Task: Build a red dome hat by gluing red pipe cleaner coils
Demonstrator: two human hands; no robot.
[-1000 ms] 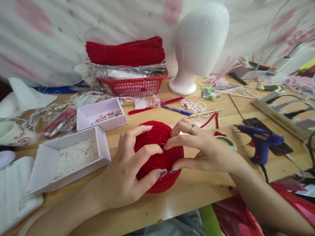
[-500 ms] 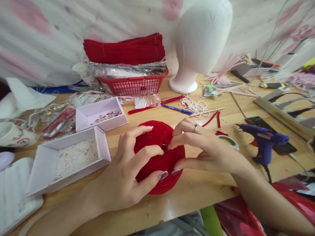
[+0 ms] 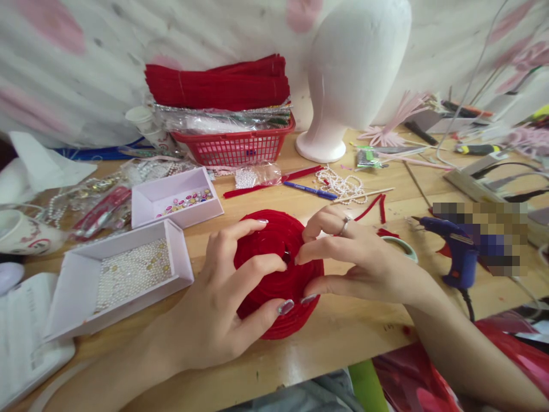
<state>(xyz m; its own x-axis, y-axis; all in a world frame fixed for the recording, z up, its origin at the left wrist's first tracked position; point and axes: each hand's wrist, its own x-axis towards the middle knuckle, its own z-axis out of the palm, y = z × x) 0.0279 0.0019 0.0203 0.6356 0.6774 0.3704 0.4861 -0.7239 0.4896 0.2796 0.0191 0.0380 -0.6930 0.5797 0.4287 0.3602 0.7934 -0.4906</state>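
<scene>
Red disc [image 3: 274,286] sits near the front edge of the desk [image 3: 334,349]

We see our left hand [image 3: 218,297] over the disc's left side, its thumb and forefinger spread well apart and the forefinger tip beside the dark centre. Our right hand [image 3: 360,257] covers the right rim, fingers bent inward, thumb on the near right part. We cannot tell whether either hand grips or just rests.

A bare strip of wood separates the disc from the front edge. On the left, a tray of pearls [image 3: 184,269] leaves us a modest gap, with a smaller tray [image 3: 201,214] behind it. Beyond the far rim, only a slim band lies before the blue pen [image 3: 310,190]. On the right, the tape ring [image 3: 401,249] sits near our wrist, and the glue gun [image 3: 461,257] farther out.
</scene>
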